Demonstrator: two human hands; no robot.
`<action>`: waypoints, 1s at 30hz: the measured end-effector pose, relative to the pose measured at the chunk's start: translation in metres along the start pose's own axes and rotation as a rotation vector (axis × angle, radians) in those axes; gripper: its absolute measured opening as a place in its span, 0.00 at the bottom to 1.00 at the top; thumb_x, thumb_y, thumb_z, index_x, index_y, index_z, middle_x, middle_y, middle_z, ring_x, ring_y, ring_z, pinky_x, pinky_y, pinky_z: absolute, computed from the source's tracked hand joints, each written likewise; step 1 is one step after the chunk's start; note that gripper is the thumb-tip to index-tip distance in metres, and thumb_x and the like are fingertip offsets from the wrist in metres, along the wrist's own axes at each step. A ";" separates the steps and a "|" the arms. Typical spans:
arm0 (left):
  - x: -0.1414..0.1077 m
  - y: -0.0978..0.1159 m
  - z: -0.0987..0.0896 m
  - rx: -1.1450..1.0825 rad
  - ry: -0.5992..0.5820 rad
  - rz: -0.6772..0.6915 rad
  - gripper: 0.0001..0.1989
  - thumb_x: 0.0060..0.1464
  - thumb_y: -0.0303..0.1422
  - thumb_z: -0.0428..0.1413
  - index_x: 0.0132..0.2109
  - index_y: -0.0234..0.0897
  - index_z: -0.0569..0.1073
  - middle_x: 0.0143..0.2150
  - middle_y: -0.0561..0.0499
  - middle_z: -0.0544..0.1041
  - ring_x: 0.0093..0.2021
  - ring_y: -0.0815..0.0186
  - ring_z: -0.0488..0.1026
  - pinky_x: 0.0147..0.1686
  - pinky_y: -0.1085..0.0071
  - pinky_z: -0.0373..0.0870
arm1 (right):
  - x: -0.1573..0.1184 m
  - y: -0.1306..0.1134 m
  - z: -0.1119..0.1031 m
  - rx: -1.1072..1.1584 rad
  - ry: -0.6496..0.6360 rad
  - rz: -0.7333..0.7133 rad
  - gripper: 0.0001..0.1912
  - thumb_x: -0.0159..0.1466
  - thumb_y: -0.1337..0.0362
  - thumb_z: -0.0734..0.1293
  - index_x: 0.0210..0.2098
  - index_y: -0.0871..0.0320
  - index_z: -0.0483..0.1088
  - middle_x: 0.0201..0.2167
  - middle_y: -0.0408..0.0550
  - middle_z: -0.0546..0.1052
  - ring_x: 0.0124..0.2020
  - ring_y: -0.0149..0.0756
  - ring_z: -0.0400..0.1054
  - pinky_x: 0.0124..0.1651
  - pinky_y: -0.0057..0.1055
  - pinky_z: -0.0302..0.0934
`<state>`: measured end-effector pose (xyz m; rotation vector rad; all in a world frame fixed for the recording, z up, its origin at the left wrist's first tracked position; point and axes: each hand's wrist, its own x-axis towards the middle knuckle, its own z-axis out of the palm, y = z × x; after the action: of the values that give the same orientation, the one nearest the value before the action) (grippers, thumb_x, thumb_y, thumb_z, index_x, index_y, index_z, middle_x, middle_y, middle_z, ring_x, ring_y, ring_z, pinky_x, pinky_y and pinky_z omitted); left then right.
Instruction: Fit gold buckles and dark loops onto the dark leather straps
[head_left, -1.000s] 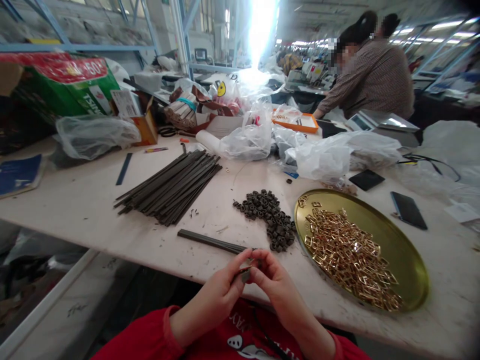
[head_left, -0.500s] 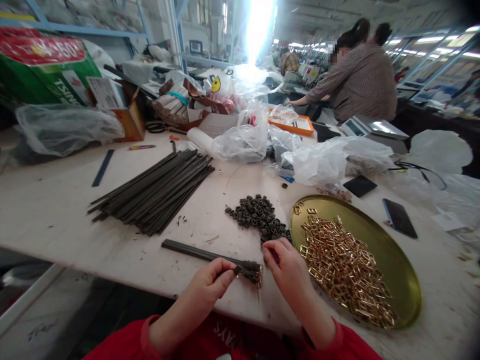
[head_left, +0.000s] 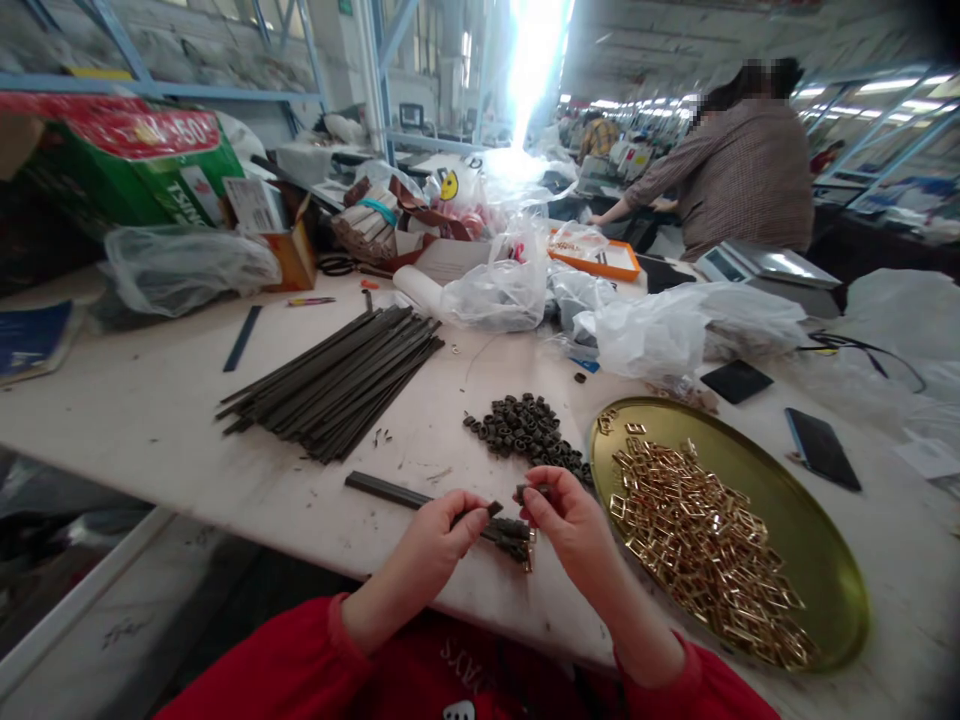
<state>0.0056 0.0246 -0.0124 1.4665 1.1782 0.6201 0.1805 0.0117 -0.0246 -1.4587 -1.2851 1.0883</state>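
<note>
Near the surface's (head_left: 172, 400) front edge, left fingers (head_left: 480, 508) pinch a dark strip (head_left: 493, 509), right fingers (head_left: 527, 492) a small dark loop (head_left: 541, 491)

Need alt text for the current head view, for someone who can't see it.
Over a pale table, a left hand pinches a dark strip and a right hand holds a small dark piece, apparently a loop. Around them lie a pile of dark strips, a heap of dark loops and a gold tray of rectangular metal pieces.
</note>
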 end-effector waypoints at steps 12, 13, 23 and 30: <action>-0.012 0.011 0.001 0.202 0.059 0.115 0.10 0.55 0.33 0.48 0.34 0.34 0.72 0.30 0.52 0.75 0.32 0.67 0.70 0.32 0.74 0.62 | -0.029 -0.013 0.023 0.428 0.082 0.191 0.17 0.45 0.54 0.73 0.27 0.59 0.70 0.21 0.42 0.74 0.25 0.30 0.66 0.31 0.28 0.60; -0.013 0.012 0.001 0.233 0.052 0.123 0.10 0.56 0.33 0.48 0.34 0.35 0.72 0.30 0.52 0.75 0.32 0.67 0.70 0.32 0.74 0.62 | -0.030 -0.011 0.023 0.400 0.097 0.168 0.16 0.46 0.54 0.73 0.27 0.59 0.70 0.21 0.42 0.74 0.25 0.31 0.66 0.31 0.28 0.60; -0.019 0.012 0.003 0.355 -0.005 0.110 0.10 0.56 0.33 0.47 0.32 0.35 0.71 0.29 0.51 0.75 0.30 0.66 0.70 0.28 0.75 0.59 | -0.036 0.004 0.023 0.345 0.032 0.103 0.14 0.49 0.55 0.72 0.28 0.59 0.70 0.23 0.43 0.74 0.26 0.32 0.65 0.30 0.28 0.58; -0.017 0.009 0.004 0.396 -0.020 0.081 0.11 0.55 0.33 0.46 0.32 0.35 0.71 0.29 0.51 0.75 0.30 0.66 0.70 0.28 0.74 0.58 | -0.035 0.011 0.029 0.286 0.080 0.076 0.13 0.52 0.55 0.69 0.29 0.59 0.69 0.22 0.42 0.72 0.26 0.33 0.65 0.31 0.29 0.58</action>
<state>0.0057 0.0082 -0.0015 1.8561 1.2798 0.4396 0.1522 -0.0223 -0.0396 -1.3279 -0.9794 1.1971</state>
